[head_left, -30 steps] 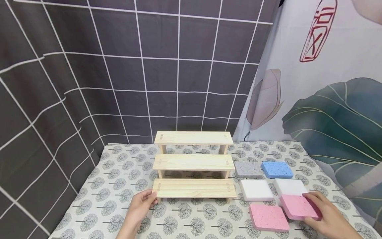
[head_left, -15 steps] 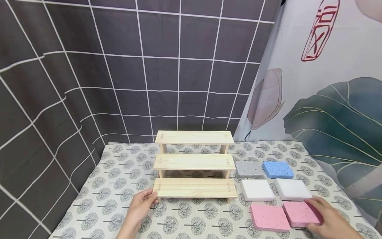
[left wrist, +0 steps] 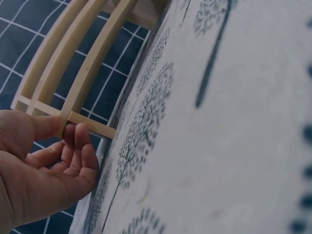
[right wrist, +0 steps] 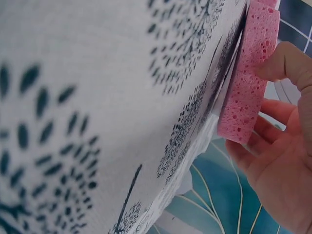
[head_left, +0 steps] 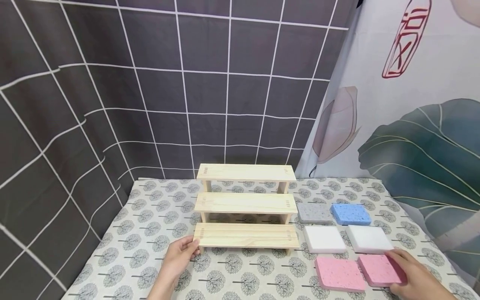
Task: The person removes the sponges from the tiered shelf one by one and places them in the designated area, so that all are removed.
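Observation:
A three-tier wooden stand [head_left: 245,235] of pale wood stands on the patterned cloth. My left hand [head_left: 180,258] pinches the left end of its lowest board, thumb on top and curled fingers beneath, as the left wrist view shows too. At the right, my right hand [head_left: 416,273] holds a pink sponge [head_left: 381,271] by its right end; in the right wrist view the thumb lies on its near side and the fingers on the far side. This sponge lies flat on the cloth beside a second pink sponge [head_left: 339,273], the two nearly edge to edge.
Behind the pink sponges lie two white sponge blocks, one on the left [head_left: 324,239] and one on the right [head_left: 369,238]. Farther back are a grey sponge [head_left: 314,213] and a blue sponge [head_left: 351,213]. A dark gridded curtain [head_left: 202,91] hangs behind the table.
The right pink sponge has come down from over the right white block to the cloth beside the other pink one, my right hand still on it. The left hand keeps its grip.

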`<state>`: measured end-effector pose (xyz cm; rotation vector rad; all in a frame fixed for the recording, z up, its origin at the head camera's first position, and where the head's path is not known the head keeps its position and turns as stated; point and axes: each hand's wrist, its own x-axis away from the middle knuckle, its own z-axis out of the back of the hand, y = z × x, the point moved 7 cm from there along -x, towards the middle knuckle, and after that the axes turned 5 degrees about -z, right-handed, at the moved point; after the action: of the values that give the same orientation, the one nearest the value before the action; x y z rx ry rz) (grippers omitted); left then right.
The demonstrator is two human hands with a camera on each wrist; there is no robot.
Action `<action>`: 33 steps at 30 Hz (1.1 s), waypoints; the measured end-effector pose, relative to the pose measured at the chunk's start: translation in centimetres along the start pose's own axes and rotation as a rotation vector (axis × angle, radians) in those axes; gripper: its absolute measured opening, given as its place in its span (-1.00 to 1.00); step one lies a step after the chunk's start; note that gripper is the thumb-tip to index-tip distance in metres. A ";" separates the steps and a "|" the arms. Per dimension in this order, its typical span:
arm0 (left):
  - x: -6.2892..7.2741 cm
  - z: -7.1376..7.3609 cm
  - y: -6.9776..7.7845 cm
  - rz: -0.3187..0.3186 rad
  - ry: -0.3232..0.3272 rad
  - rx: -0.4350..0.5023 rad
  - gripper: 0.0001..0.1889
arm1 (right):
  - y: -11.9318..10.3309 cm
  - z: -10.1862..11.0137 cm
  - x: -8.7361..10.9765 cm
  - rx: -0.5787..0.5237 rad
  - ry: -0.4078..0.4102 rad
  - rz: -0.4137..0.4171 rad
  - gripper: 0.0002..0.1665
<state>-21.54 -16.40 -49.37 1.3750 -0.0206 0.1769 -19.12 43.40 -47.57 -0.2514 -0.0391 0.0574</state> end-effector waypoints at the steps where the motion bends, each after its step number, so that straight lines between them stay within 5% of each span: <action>1: 0.0 -0.1 0.0 0.001 -0.002 0.000 -0.58 | 0.1 0.0 0.0 -0.004 -0.005 -0.004 0.01; 5: -0.2 -0.2 -0.2 0.006 -0.002 -0.005 -0.58 | 0.3 0.1 0.3 0.000 0.023 0.018 0.02; 12: -0.3 -0.1 -0.1 -0.007 0.009 -0.038 -0.59 | -1.2 1.5 0.5 -0.004 0.192 0.101 -0.04; 21: 0.0 0.5 0.2 0.002 0.017 -0.158 -0.54 | -5.7 3.4 -0.2 -0.190 0.425 0.133 -0.11; 33: 1.0 1.7 3.1 -0.248 0.071 -0.601 -0.38 | -10.9 4.4 -1.1 -0.268 0.508 0.119 -0.15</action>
<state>-20.79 -17.40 -45.86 0.7615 0.1453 0.0057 -19.89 33.91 -40.64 -0.5298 0.4770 0.1057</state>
